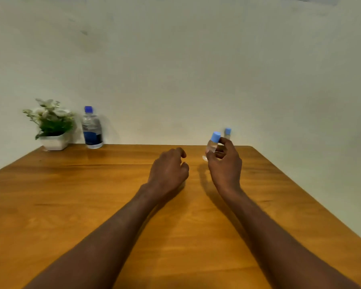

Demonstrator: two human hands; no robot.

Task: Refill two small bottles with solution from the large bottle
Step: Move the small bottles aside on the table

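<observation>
The right hand (224,163) holds a small clear bottle (212,146) with a light blue cap, lifted off the wooden bench (92,195) and tilted a little to the right; its fingers (227,143) curl round the bottle's body below the cap. Just behind this hand, a second small bottle (227,133) with the same blue cap stands near the bench's far edge, partly hidden. The left hand (168,170) hovers beside the right, fingers loosely curled, holding nothing. At the far left corner, a large water bottle (91,128) with a dark blue cap and label stands upright against the wall, capped. Just left of it sits a white pot of pale flowers (51,124).
</observation>
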